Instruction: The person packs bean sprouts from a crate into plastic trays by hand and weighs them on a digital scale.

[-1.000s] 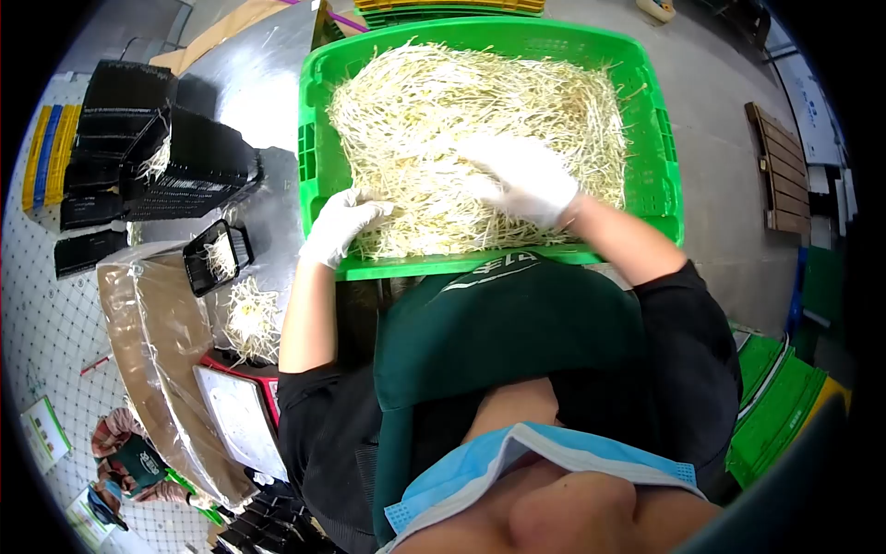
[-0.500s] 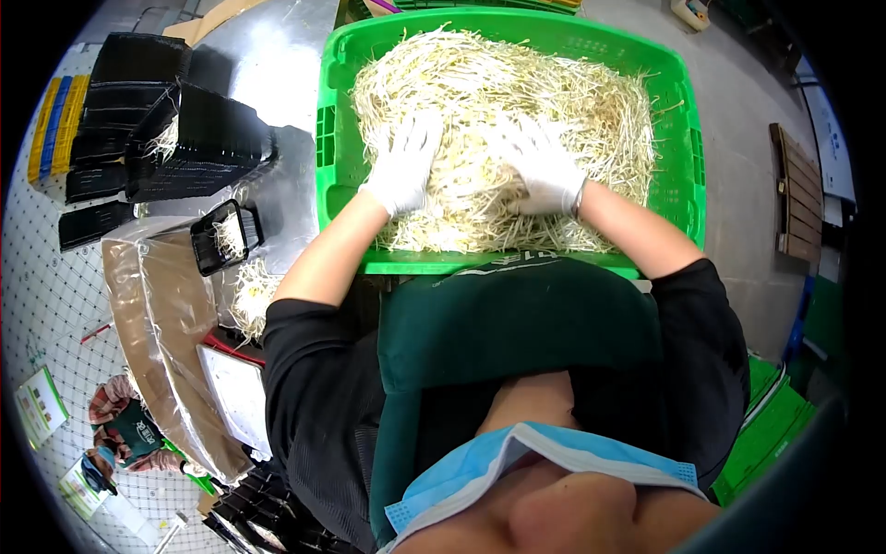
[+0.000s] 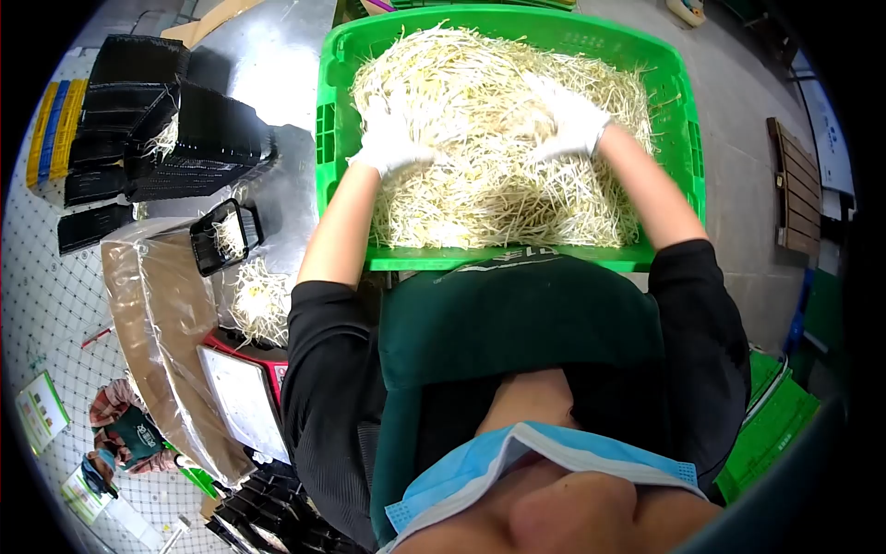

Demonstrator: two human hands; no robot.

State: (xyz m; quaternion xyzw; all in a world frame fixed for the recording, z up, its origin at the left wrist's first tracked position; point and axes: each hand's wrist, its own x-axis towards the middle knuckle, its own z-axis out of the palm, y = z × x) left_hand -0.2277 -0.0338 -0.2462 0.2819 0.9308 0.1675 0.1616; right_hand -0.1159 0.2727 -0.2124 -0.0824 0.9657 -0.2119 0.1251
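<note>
A heap of bean sprouts (image 3: 498, 194) fills a large green plastic crate (image 3: 694, 198) right in front of me. My left hand (image 3: 389, 140), in a white glove, touches the left part of the heap, thumb stretched toward the middle and fingers apart. On the right part, my right hand (image 3: 569, 122), gloved the same way, has its thumb and fingers spread among the sprouts. Both hands are slightly smeared by motion, and some fingertips blend into the pale sprouts. Neither hand is closed around a bunch.
Left of the crate, a metal table (image 3: 286, 198) carries stacked black trays (image 3: 217, 138), a small black tray (image 3: 221, 242) with sprouts and a loose sprout pile (image 3: 261, 303). A red scale (image 3: 277, 369) stands nearer. Another person (image 3: 134, 434) is at lower left; a wooden pallet (image 3: 796, 185) is far right.
Both hands have moved farther from my body across the sprouts and spread more apart, the left going left and the right going right. My forearms reach farther over the crate.
</note>
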